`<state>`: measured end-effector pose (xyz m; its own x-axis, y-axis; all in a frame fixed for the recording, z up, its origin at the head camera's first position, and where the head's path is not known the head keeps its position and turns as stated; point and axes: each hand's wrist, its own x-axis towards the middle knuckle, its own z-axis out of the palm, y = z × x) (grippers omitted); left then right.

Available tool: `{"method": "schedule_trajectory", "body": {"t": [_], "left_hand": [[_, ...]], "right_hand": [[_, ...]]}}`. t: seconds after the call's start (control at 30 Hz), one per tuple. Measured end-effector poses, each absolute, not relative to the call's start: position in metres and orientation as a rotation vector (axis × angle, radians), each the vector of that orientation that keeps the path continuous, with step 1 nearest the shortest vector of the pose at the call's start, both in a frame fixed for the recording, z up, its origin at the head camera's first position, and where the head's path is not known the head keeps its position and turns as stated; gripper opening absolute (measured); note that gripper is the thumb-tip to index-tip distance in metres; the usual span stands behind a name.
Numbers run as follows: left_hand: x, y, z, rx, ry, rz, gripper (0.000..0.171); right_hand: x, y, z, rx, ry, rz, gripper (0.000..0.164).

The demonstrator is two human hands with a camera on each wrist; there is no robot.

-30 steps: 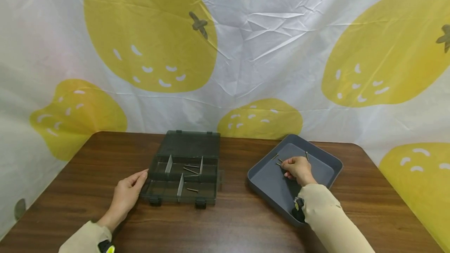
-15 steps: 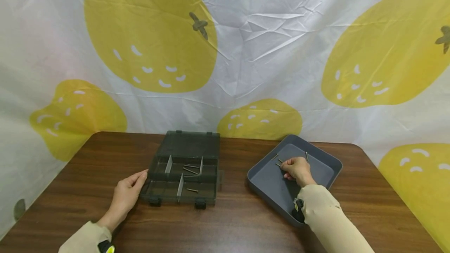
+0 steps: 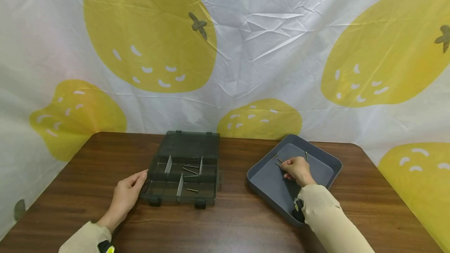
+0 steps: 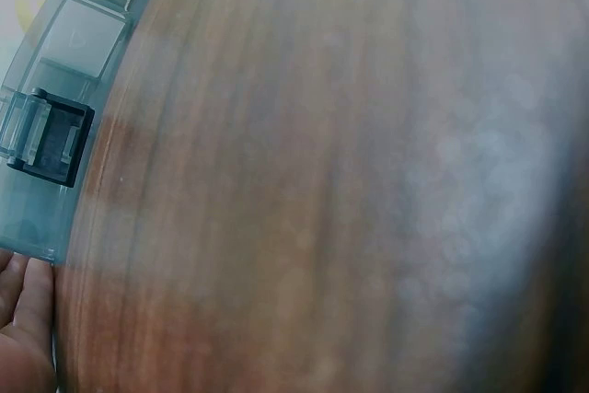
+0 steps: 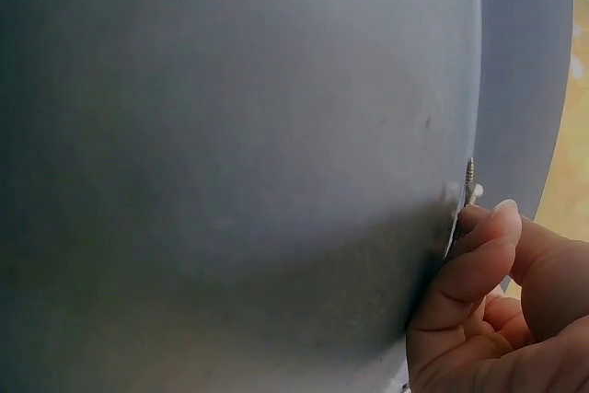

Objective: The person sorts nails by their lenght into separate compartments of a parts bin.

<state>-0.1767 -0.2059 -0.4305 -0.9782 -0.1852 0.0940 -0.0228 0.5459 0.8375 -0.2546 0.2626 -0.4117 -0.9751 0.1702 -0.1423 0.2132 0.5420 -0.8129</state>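
A fruit-printed cloth (image 3: 267, 57) hangs behind the table (image 3: 225, 227). Head view: left of the tray (image 3: 268, 186), the left hand (image 3: 125, 194), fingers extended, touches the box (image 3: 191, 144). Left wrist: its wall looks stiff. Right wrist: inside the tray, the right hand (image 5: 497, 306) pinches a screw (image 5: 470, 171), likely light, slippery, best held mid-shank.

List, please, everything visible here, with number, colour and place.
Table: one, brown, foreground
Box: one, smoky green, table's left, open
Dividers: three, pale grey, inside box
Latches: two, black, box front
Box screws: at least three, metallic, in compartments
Tray: one, blue-grey, table's right
Tray screws: at least three, metallic, tray's far part
Cloth: one, white with yellow fruit, background
Sleeves: two, beige, forearms
Wrist devices: two, black and yellow, wrists
Left hand: one, bare, touching box's left
Right hand: one, bare, pinching at tray screws
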Motion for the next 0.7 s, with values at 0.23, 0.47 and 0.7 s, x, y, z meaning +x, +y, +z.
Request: {"method": "schedule_trajectory", "body": {"t": [0.23,0.47,0.7], "left_hand": [[-0.1776,-0.2059,-0.4307,0.190,-2.608,-1.426,0.048],[-0.1778,-0.2066,-0.4307,0.175,-2.608,-1.431,0.048],[-0.1772,-0.2067,-0.4296,0.179,-2.609,-1.447,0.048]], "right_hand": [[-0.2549,0.2640,-0.4115,0.351,2.691,-1.467,0.014],[-0.2548,0.2654,-0.4098,0.369,2.602,-1.534,0.016],[-0.2530,0.2651,-0.4046,0.379,2.531,-1.577,0.019]]}}
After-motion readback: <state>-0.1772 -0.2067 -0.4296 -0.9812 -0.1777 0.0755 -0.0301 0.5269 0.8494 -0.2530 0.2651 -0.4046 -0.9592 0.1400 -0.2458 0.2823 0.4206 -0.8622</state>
